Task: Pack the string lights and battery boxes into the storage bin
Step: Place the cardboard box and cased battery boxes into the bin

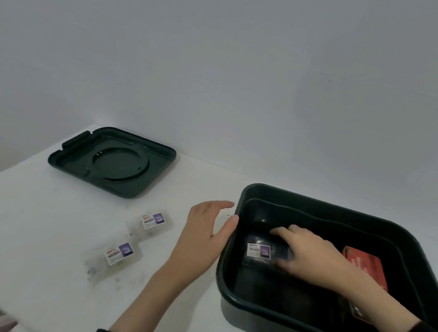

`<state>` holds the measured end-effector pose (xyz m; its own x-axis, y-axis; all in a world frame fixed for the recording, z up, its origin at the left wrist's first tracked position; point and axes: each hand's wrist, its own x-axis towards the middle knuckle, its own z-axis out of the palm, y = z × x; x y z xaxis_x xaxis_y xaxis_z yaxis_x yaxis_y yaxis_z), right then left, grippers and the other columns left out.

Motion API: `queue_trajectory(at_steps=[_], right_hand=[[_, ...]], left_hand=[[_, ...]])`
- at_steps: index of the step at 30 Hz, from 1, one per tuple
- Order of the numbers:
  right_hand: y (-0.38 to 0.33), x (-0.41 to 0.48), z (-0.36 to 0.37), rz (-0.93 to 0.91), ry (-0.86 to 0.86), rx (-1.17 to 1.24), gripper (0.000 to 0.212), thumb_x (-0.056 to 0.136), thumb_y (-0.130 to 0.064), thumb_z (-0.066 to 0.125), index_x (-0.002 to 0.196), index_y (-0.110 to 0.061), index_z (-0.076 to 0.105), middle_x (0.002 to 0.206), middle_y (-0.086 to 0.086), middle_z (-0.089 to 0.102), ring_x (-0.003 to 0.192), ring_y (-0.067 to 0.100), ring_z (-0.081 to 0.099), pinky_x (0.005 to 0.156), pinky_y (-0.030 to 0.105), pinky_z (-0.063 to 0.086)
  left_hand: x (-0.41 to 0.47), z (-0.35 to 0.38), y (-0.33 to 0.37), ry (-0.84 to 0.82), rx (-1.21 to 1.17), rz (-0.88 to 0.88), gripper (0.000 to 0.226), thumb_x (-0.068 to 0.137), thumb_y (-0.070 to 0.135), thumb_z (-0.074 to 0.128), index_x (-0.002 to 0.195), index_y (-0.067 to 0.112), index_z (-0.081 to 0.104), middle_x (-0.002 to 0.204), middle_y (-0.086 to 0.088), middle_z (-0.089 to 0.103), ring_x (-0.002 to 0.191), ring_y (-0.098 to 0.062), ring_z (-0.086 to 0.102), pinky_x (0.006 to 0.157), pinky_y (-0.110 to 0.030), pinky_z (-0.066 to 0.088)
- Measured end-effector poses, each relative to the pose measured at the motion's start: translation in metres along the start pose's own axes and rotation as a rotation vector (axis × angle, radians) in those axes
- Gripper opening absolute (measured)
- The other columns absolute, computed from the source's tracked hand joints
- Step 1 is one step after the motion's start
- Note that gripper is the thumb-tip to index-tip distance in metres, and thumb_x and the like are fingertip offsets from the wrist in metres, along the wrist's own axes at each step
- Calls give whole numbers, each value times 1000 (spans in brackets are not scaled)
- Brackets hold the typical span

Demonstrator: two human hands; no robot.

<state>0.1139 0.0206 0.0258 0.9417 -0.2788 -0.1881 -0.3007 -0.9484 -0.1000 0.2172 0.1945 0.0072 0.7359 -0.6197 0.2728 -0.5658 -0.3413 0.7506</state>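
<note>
Middle of the packing step, by the look of it. Wide white bench (33,223) carrying everything, with the deep dark-green plastic storage bin (273,324) parked on its right side, lid off. Down inside the bin, right hand (304,252) laid over a small clear plastic packet with a white-and-purple label (259,250) near the left wall. Can't tell whether pinching it or just resting on top. Outside, left hand (203,231) with fingers relaxed and fairly straight, holding nothing, thumb against the bin's left rim, probably steadying it. Next move, at a guess: leave that packet and fetch the two matching clear labelled packets lying on the bench left of the bin, one nearer the back (154,220), one nearer the front edge (118,253). Flat and slick-looking, so likely an edge pinch, then up over the tall rim rather than a drag. Label print too small to say lights or battery boxes. Elsewhere: square dark-green plastic lid with a round moulded ring (116,162) lying flat at the back left, well apart from the bin. Red cardboard box with pale lettering (367,267) already in the bin's right half, partly hidden by the right forearm. Nothing between packets and bin except the left hand itself.
</note>
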Motion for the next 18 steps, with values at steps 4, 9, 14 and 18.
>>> queue_trajectory(at_steps=[4, 9, 14, 18], right_hand=[[-40, -8, -3, -93, 81, 134, 42, 89, -49, 50, 129, -38, 44, 121, -14, 52, 112, 12, 53, 89, 32, 45], [-47, -7, 2, -104, 150, 142, 34, 91, -47, 48, 123, -36, 50, 114, -14, 57, 105, 11, 56, 85, 31, 47], [-39, -7, 4, -82, 157, 119, 27, 92, -42, 47, 117, -34, 54, 110, -13, 59, 103, 13, 57, 73, 27, 39], [-40, -6, 4, -80, 171, 117, 24, 91, -42, 47, 113, -35, 55, 107, -15, 58, 103, 14, 57, 71, 27, 36]], left_hand=[[5, -33, -60, 5, 310, -154, 43, 93, 37, 51, 133, 19, 48, 138, -4, 45, 132, -20, 28, 106, -25, 20], [13, -71, -116, -305, 593, -542, 89, 82, 46, 64, 148, 15, 14, 153, -11, 19, 142, -32, 8, 111, -42, 19], [16, -70, -130, -261, 584, -556, 69, 77, 37, 68, 134, 14, 37, 128, -8, 50, 122, -28, 37, 95, -37, 39], [9, -68, -118, -102, 394, -399, 64, 73, 24, 76, 128, 19, 45, 126, -5, 51, 115, -23, 41, 91, -32, 39]])
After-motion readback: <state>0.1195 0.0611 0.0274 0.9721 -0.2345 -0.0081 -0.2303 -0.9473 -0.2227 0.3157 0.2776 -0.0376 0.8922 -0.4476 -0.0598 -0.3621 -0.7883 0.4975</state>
